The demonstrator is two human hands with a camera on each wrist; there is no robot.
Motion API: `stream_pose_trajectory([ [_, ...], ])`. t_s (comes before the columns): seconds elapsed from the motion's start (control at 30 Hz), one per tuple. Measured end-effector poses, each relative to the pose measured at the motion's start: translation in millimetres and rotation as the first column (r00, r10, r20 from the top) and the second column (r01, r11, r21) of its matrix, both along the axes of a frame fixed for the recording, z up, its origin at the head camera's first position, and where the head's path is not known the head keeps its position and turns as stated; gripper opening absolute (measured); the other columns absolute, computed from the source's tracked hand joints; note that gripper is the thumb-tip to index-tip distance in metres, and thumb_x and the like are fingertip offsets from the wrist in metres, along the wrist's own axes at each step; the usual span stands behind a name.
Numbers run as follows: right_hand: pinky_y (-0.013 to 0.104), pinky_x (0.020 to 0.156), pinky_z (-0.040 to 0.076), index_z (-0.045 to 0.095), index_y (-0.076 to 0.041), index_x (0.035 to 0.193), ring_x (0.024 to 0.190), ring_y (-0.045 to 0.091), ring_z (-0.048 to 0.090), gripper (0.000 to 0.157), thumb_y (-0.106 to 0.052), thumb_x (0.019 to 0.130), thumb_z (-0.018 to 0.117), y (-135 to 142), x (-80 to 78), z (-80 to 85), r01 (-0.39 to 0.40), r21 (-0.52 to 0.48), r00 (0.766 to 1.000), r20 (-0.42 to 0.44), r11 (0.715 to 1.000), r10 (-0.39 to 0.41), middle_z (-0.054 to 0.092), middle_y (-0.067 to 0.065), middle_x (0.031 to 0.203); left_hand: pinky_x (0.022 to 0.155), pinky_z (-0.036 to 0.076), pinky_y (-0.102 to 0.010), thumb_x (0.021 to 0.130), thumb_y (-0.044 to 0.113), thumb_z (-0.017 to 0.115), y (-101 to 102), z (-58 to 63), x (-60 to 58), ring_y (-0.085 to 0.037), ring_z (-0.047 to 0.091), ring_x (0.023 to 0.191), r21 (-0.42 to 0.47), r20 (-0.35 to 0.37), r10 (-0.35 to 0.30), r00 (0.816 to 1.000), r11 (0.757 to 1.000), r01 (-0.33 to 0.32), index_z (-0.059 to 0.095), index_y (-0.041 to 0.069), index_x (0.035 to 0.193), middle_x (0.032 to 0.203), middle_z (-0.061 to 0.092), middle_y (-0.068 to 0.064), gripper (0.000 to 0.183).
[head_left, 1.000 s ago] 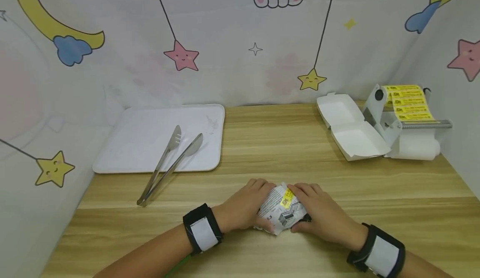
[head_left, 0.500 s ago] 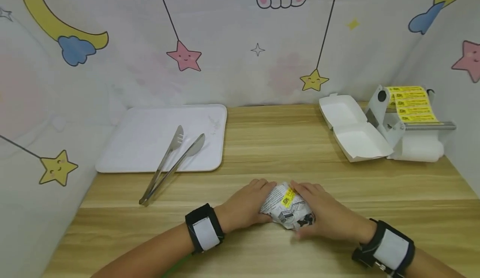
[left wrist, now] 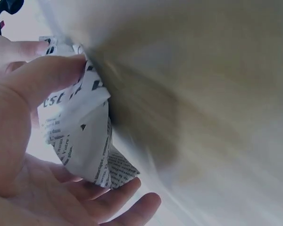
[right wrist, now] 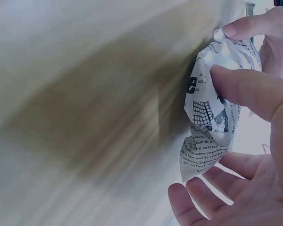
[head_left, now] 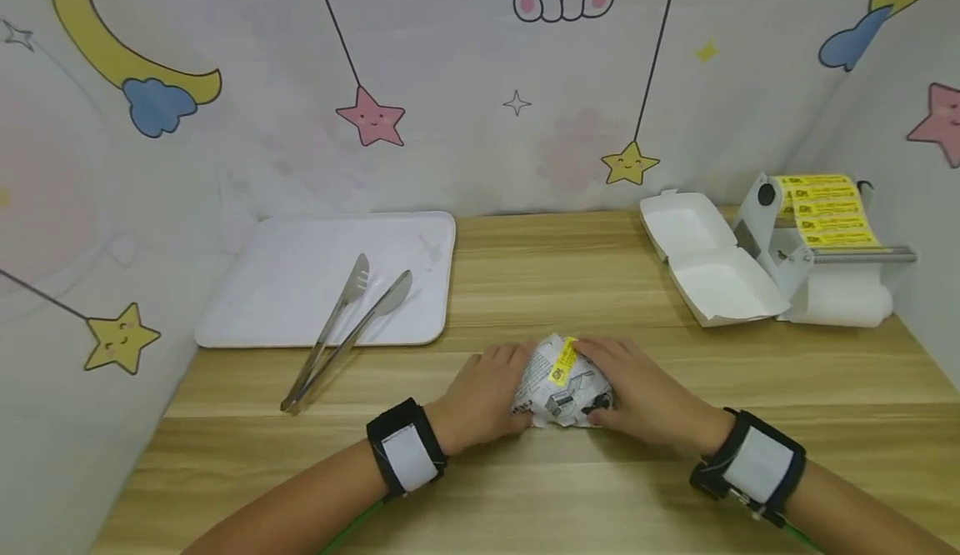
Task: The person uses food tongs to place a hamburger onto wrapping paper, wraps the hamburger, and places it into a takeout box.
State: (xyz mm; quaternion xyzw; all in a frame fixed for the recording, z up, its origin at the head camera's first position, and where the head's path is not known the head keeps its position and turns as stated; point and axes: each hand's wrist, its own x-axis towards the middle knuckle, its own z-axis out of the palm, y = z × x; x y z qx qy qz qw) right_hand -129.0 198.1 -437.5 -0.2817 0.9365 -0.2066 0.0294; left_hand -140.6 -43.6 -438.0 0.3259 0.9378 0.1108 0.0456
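Between the two hands is a small bundle (head_left: pixel 558 388) wrapped in newsprint-patterned paper, with a yellow label (head_left: pixel 562 362) across its top. Its contents are hidden by the wrap. My left hand (head_left: pixel 483 392) holds the left side; in the left wrist view its thumb lies along the folded paper (left wrist: pixel 82 141), with the fingers on the other side. From the right, my right hand (head_left: pixel 648 392) grips the bundle between thumb and fingers. A loose paper corner (right wrist: pixel 200 157) sticks out in the right wrist view. Whether the bundle touches the table is unclear.
Metal tongs (head_left: pixel 337 330) lie partly on a white tray (head_left: pixel 277 280) at the left. At the back right stand an opened white takeaway box (head_left: pixel 723 280) and a dispenser with a roll of yellow labels (head_left: pixel 832 213). A patterned cloth backdrop (head_left: pixel 465 122) borders the wooden table (head_left: pixel 540 272).
Both hands have moved the bundle slightly away from the body, after a small shift to the right. The right thumb has changed its place on the paper.
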Motion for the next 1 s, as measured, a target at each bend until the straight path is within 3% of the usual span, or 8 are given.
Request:
stream_pose_trajectory([
  [0.33, 0.051, 0.107, 0.031, 0.036, 0.0, 0.147, 0.13, 0.033, 0.04, 0.08, -0.026, 0.081, 0.073, -3.6, -23.1, -11.8, -0.037, -0.022, 0.999, -0.033, 0.999, 0.036, 0.044, 0.017, 0.145, 0.097, 0.042, -0.048, 0.077, 0.036, 0.076, -3.7, -1.0, -29.0, -0.028, 0.047, 0.123, 0.025, 0.053, 0.046, 0.998, 0.999, -0.048, 0.037, 0.002, 0.145, 0.136, 0.052, -0.014, 0.085],
  [0.5, 0.052, 0.108, 0.03, 0.032, -0.002, 0.149, 0.134, 0.038, 0.034, 0.082, -0.025, 0.082, 0.072, 0.2, -37.1, -12.6, -0.029, -0.061, 0.999, -0.032, 0.998, 0.027, 0.034, 0.022, 0.15, 0.097, 0.042, -0.049, 0.076, 0.037, 0.076, -3.9, -3.4, -40.9, -0.031, 0.048, 0.122, 0.035, 0.021, 0.08, 0.997, 0.996, -0.081, 0.034, 0.002, 0.147, 0.135, 0.052, -0.017, 0.089],
  [0.6, 0.053, 0.109, 0.028, 0.032, -0.005, 0.15, 0.137, 0.039, 0.029, 0.084, -0.033, 0.082, 0.072, 4.4, -43.5, -9.9, 0.013, -0.088, 1.0, 0.003, 0.996, -0.013, 0.028, 0.022, 0.154, 0.1, 0.04, -0.049, 0.075, 0.038, 0.077, -5.0, -4.7, -46.4, -0.033, 0.045, 0.125, 0.045, 0.013, 0.112, 0.994, 0.993, -0.112, 0.031, 0.0, 0.148, 0.139, 0.048, -0.019, 0.094],
  [0.8, 0.058, 0.109, 0.024, 0.036, -0.001, 0.147, 0.138, 0.043, 0.023, 0.085, -0.04, 0.08, 0.071, 23.9, -48.8, 2.5, 0.089, -0.123, 0.996, 0.034, 0.988, -0.085, 0.026, 0.024, 0.153, 0.106, 0.034, -0.047, 0.073, 0.041, 0.077, -9.0, -2.6, -51.4, -0.035, 0.035, 0.133, 0.085, 0.023, 0.156, 0.988, 0.984, -0.157, 0.027, 0.001, 0.15, 0.147, 0.038, -0.022, 0.1],
  [1.0, 0.062, 0.107, 0.024, 0.037, 0.001, 0.145, 0.137, 0.046, 0.023, 0.088, -0.05, 0.08, 0.068, 50.5, -50.8, 21.7, 0.183, -0.081, 0.983, 0.013, 0.98, -0.183, 0.025, 0.027, 0.153, 0.107, 0.033, -0.045, 0.074, 0.045, 0.075, -11.2, 7.4, -47.3, -0.033, 0.036, 0.134, 0.108, 0.005, 0.169, 0.986, 0.98, -0.168, 0.029, 0.002, 0.15, 0.149, 0.036, -0.021, 0.099],
])
